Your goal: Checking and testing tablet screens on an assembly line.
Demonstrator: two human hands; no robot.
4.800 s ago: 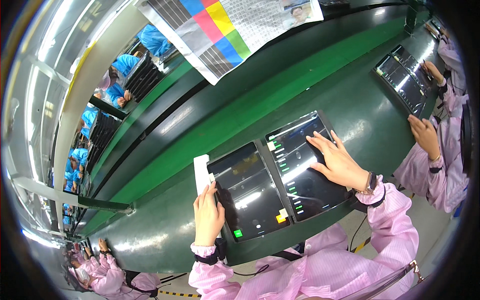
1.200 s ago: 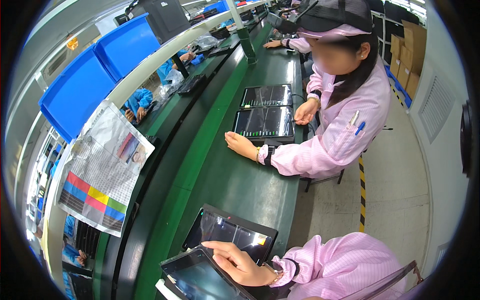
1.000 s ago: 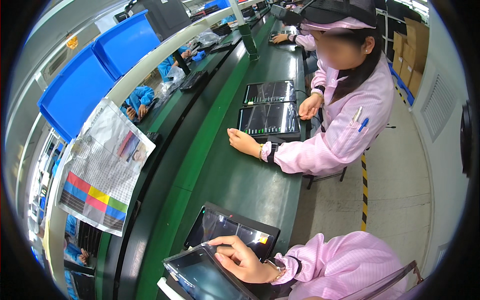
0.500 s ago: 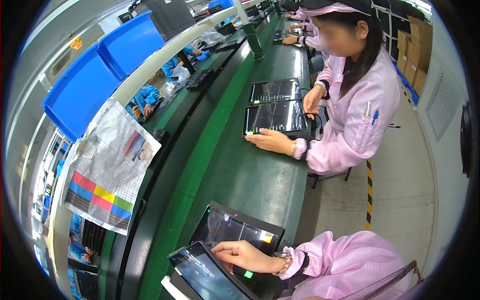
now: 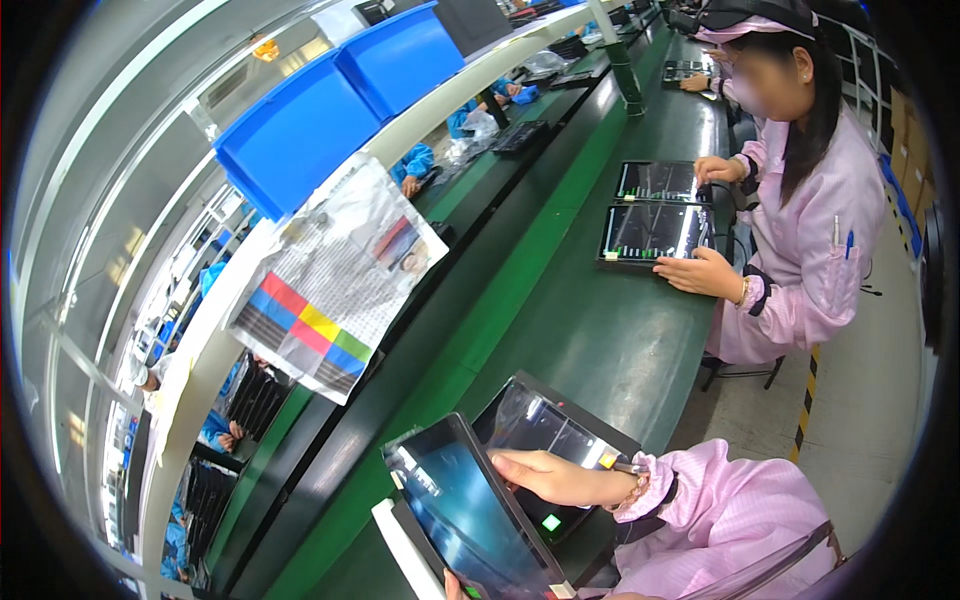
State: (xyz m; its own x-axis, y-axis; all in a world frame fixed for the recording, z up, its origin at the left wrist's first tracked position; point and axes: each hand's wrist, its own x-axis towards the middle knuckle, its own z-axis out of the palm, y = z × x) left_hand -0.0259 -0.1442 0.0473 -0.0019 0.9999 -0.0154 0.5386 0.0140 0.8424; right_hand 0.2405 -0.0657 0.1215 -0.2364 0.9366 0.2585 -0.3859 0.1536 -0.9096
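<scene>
1. Fingers of the right hand [image 5: 555, 478] are drawn in on the right edge of the tilted tablet [image 5: 470, 510], thumb showing, other fingertips mostly hidden. That grip probably props the far end. Only a sliver of the left hand [image 5: 453, 584] shows, at the tablet's near left edge; whether it grips or merely steadies, I cannot tell.
2. Largest is the green bench [image 5: 620, 375], which carries the tablets at a height that seems to suit seated work.
3. To the right, a co-worker [image 5: 810, 230] has both hands at two more tablets [image 5: 655, 230], set side by side, likely so both screens can be seen together.
4. A paper sheet [image 5: 345, 290] with colour blocks hangs from the pale rail [image 5: 530, 50], perhaps to keep it in sight.
5. The tilted tablet slants above the bench, screen facing the wearer, perhaps for easier viewing. It overlaps the second tablet [image 5: 545, 425], which lies lower, just beside it.
6. A white strip [image 5: 403, 548] runs beside the tilted tablet's left edge.
7. Smallest, a bright green square [image 5: 551, 522] glows below the right wrist.
</scene>
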